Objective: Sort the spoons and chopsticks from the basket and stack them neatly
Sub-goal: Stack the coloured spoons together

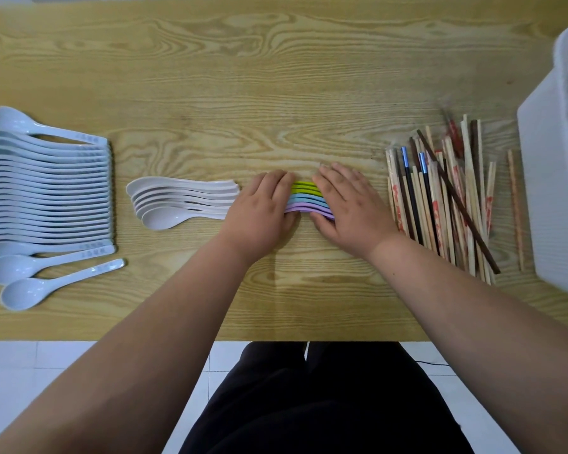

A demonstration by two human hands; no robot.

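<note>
Coloured spoons (305,199), yellow, green, blue and purple, lie nested on edge in a short row near the middle of the wooden table (276,77), and I have both hands on them. My left hand (259,211) reaches in from the lower left with the forearm stretched across the table edge, palm down, fingers held together and laid over the left end of the row. My right hand (348,204) comes in from the lower right the same way, palm down, fingers flat and close together, covering the right end. The two hands press toward each other with the spoons squeezed between them; neither is curled round anything, and only the middle of the row shows in the gap. Just left of my left hand lies a small nested set of white spoons (181,201), and farther left a long row of pale blue spoons (46,191). Right of my right hand lies a loose pile of chopsticks (446,198), and beyond it the white basket (558,178).
</note>
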